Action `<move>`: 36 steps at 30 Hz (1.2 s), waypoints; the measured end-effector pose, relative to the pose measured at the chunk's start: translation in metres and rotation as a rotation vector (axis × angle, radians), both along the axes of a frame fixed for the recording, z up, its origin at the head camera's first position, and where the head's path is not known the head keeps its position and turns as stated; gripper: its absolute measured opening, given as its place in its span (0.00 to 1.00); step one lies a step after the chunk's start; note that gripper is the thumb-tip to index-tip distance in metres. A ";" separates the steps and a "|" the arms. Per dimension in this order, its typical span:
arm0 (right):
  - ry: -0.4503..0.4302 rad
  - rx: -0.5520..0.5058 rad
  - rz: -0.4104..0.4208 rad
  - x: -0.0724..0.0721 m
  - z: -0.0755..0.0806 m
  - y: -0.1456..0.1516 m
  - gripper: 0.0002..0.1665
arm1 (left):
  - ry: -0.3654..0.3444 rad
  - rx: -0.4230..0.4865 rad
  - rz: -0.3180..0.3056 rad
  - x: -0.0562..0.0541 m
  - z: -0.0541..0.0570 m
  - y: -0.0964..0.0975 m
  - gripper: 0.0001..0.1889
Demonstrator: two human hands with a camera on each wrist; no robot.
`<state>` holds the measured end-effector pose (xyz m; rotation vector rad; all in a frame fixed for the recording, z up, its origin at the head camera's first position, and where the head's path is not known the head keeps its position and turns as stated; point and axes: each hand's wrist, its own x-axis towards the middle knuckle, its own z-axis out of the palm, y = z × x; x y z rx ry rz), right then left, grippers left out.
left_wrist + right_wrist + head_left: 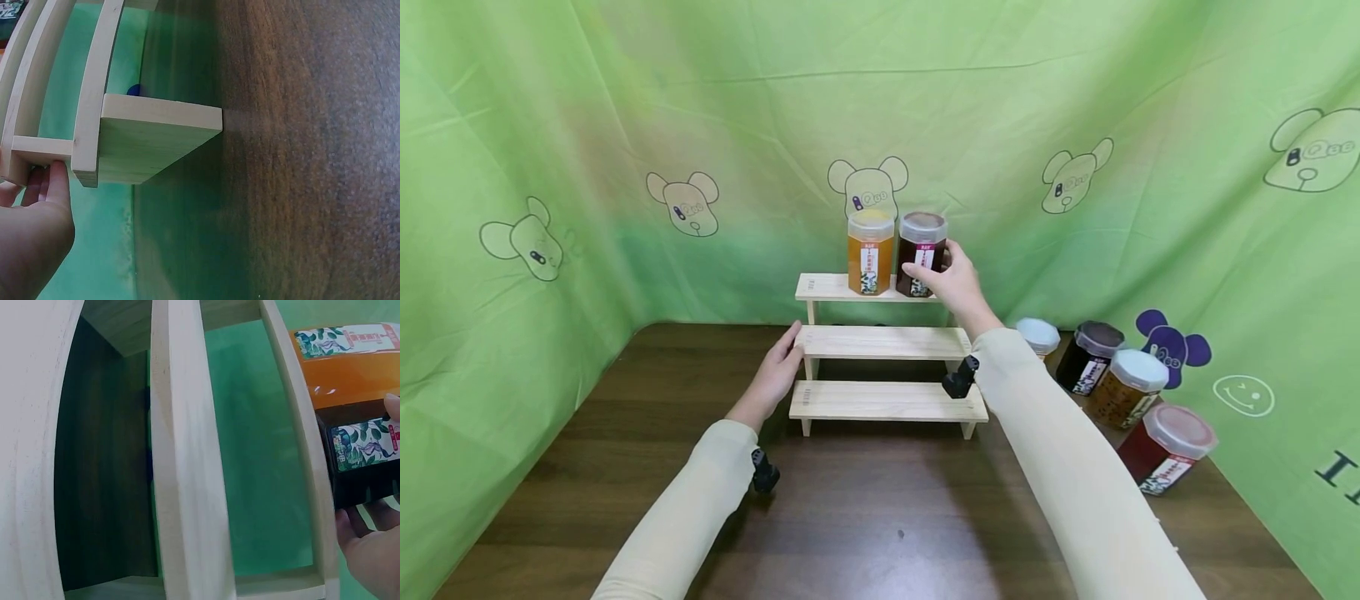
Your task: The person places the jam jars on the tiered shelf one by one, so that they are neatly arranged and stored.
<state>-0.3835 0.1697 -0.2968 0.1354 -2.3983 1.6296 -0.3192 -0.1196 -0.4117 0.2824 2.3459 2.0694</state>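
Note:
A three-tier wooden display stand [883,342] stands on the dark table. My left hand [775,371] holds its left side at the middle step; in the left wrist view the fingertips [59,172] touch the step's end support. On the top step my right hand [958,287] grips a dark jar [907,258] with a clear lid and a white-and-pink label, thumb in front and fingers around the right side. Just left of it sits an orange jar [856,262], its label facing forward. In the right wrist view the dark jar [350,481] is at the top step's edge.
Right of the stand are several more lidded jars: a white-lidded one [1037,332], a dark one [1078,367], a brown speckled one [1112,404] and a red one [1153,454]. A green printed cloth [760,108] hangs behind and along both sides of the table [865,517].

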 end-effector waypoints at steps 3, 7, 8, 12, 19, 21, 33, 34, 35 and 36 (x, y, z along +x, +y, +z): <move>0.000 -0.012 0.014 -0.001 -0.002 0.001 0.54 | -0.001 -0.006 0.004 -0.001 -0.001 0.000 0.29; -0.006 -0.032 0.040 -0.002 -0.004 0.002 0.56 | 0.001 -0.018 0.012 -0.001 -0.001 -0.001 0.29; -0.010 -0.035 0.045 -0.002 -0.004 0.003 0.56 | 0.003 -0.020 0.012 -0.001 -0.001 -0.001 0.29; -0.024 -0.030 0.061 -0.001 -0.003 0.005 0.58 | 0.002 -0.035 0.006 0.004 0.009 0.000 0.29; -0.031 -0.018 0.082 -0.001 -0.006 0.007 0.59 | 0.009 -0.038 0.021 0.000 0.001 -0.001 0.29; -0.020 -0.010 0.077 -0.002 -0.007 0.007 0.59 | 0.012 -0.036 0.025 0.000 0.000 -0.001 0.29; -0.007 0.028 0.042 -0.002 -0.010 0.006 0.60 | 0.000 -0.049 0.019 -0.001 -0.001 -0.001 0.29; -0.005 0.029 0.041 -0.002 -0.010 0.006 0.60 | 0.001 -0.046 0.017 0.000 -0.001 -0.001 0.29; -0.004 0.030 0.040 -0.001 -0.010 0.006 0.60 | 0.003 -0.045 0.017 0.000 -0.001 -0.001 0.29; -0.004 0.029 0.039 -0.001 -0.010 0.007 0.60 | 0.002 -0.045 0.017 -0.001 -0.001 -0.001 0.29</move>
